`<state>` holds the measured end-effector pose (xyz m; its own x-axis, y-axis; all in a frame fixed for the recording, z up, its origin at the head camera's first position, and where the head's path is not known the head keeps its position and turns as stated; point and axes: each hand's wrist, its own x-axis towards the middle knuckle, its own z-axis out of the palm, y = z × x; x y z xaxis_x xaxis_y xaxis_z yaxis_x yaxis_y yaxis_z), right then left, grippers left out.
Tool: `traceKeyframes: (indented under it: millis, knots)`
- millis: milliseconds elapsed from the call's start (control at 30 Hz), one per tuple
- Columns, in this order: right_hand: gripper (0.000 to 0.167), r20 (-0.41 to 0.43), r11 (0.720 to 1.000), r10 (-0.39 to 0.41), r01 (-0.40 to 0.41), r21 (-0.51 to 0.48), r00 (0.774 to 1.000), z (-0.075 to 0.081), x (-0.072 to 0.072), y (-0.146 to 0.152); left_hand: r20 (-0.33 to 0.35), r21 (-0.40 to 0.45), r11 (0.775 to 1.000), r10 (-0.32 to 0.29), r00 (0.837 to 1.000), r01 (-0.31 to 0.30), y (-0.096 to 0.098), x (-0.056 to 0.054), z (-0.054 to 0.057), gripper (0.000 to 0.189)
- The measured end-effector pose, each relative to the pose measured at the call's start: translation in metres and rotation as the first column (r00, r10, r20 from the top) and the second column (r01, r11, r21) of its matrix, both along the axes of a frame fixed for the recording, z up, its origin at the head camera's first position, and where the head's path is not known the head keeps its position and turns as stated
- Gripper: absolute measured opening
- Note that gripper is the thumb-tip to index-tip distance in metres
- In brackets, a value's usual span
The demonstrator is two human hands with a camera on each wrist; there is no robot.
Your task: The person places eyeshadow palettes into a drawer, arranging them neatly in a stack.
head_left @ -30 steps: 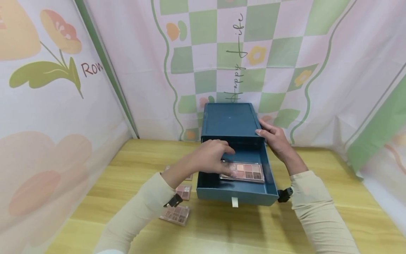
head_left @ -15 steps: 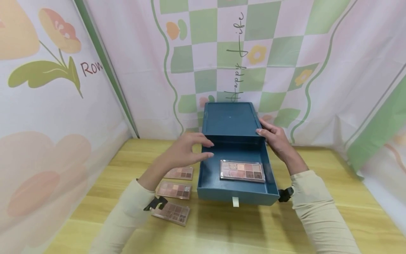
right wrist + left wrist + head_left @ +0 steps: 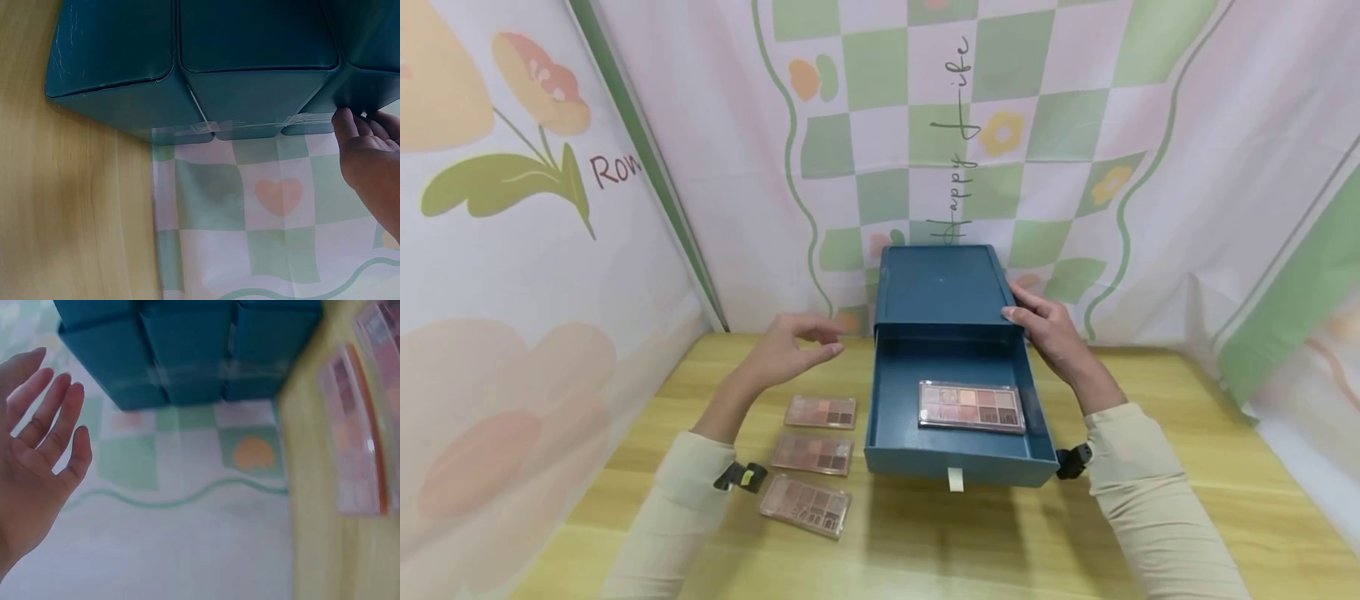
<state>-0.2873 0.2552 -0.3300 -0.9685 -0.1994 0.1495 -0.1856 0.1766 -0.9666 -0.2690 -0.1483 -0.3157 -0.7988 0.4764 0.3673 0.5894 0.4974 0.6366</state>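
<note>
A dark teal stack of drawers (image 3: 943, 283) stands against the curtain, its top drawer (image 3: 898, 417) pulled out toward me. In that drawer lies one eyeshadow palette (image 3: 972, 407) with a clear lid, toward the right. My left hand (image 3: 786, 350) hovers over the table left of the drawer, fingers loosely bent and holding nothing. My right hand (image 3: 1048, 329) rests against the stack's upper right side, thumb at the front top corner and fingers along the side. Three more palettes lie left of the drawer: a far one (image 3: 821, 412), a middle one (image 3: 812, 454) and a near one (image 3: 806, 506).
A light wood table (image 3: 940, 558) carries everything. Patterned curtains (image 3: 820, 150) hang at the back and sides. A white pull tab (image 3: 955, 479) sticks out from the drawer front. Clear tape (image 3: 206, 127) runs across the sides of the stacked units.
My left hand has come out of the drawer and moved left, away from the palette there, uncovering the three on the table. The right hand has stayed in place.
</note>
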Motion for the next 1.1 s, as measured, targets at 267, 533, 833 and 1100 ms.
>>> traceKeyframes:
  millis: [267,533,833,1100]
  knots:
    - [0.069,0.028,1.0,0.019,-0.019,-0.007,0.999,0.003,-0.001,-0.001,0.093,0.004,0.996,0.083,0.992,-0.084,-0.027,-0.019,-0.026,0.025]
    - [0.069,0.027,1.0,0.017,-0.017,-0.004,0.999,0.002,0.0,-0.001,0.209,-0.086,0.988,0.147,0.967,-0.132,-0.051,-0.026,-0.059,0.034]
    - [0.067,0.007,1.0,-0.002,0.002,0.007,1.0,0.002,0.001,0.0,0.317,-0.203,0.973,0.174,0.932,-0.113,-0.069,-0.036,-0.099,0.044]
    - [0.067,0.012,1.0,0.006,-0.006,-0.005,1.0,0.0,0.0,0.001,0.433,-0.194,0.97,0.217,0.875,-0.144,-0.074,-0.033,-0.124,0.063]
